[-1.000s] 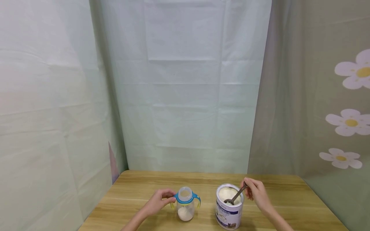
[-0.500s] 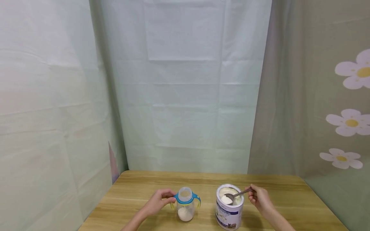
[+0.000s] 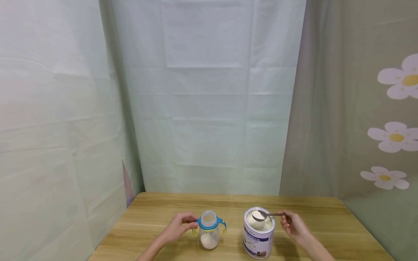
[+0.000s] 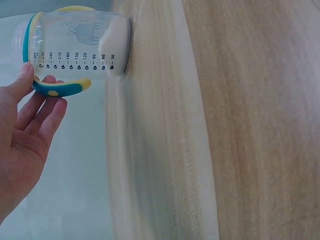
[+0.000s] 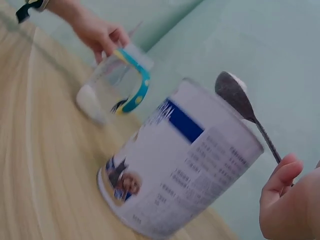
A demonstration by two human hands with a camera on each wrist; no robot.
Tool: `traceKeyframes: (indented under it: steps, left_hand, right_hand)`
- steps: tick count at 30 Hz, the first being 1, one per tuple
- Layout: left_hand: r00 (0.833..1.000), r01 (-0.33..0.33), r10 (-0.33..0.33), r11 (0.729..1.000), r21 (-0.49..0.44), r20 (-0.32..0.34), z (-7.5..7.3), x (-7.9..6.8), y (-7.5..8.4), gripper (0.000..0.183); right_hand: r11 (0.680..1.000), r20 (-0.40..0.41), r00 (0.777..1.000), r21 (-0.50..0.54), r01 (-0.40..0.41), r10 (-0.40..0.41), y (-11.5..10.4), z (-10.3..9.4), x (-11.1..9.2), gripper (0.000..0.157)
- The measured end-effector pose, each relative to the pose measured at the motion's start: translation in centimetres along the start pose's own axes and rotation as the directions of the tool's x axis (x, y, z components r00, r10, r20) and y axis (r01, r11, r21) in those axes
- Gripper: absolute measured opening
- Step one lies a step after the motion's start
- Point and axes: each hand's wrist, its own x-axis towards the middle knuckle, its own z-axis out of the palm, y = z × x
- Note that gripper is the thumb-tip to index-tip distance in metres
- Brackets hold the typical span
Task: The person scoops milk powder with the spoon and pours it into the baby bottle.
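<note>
A clear baby bottle (image 3: 209, 232) with a blue and yellow two-handled collar stands uncapped on the table, white powder at its bottom. My left hand (image 3: 179, 227) pinches its left handle (image 4: 60, 89) between thumb and fingers. To the right stands an open milk powder can (image 3: 258, 239), nearly full of pale powder. My right hand (image 3: 292, 225) grips a dark metal spoon (image 5: 237, 97) by the end of its handle. The spoon's bowl, heaped with powder, is held level just above the can's rim in the right wrist view.
The wood-grain table (image 3: 156, 206) runs back to a pale hanging cloth (image 3: 212, 127). More cloth hangs at both sides, the right one printed with white flowers (image 3: 385, 177). The bottle and can stand a short gap apart.
The spoon has come up out of the powder with a heaped load and is now level above the can. My right hand turned as it lifted. The left hand and bottle stayed still.
</note>
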Motion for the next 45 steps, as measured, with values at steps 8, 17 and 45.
traceKeyframes:
  steps: [8, 17, 45]
  left_hand:
    - [1.0, 0.005, -0.005, 1.0, -0.017, 0.001, 0.1, -0.2, 0.0, 0.018]
    - [1.0, 0.008, -0.007, 1.0, -0.02, 0.009, -0.1, -0.1, 0.1, 0.018]
    - [1.0, 0.011, -0.01, 0.999, -0.035, 0.017, -0.1, 0.0, -0.3, 0.02]
  right_hand:
    - [0.998, -0.1, 0.994, -0.062, 0.025, -0.031, 0.3, 0.1, 0.0, 0.042]
    - [0.995, -0.154, 0.985, -0.079, 0.067, -0.079, -0.4, 1.2, -0.1, 0.042]
    - [0.99, -0.153, 0.983, -0.118, 0.081, -0.098, -1.0, 3.1, 0.2, 0.043]
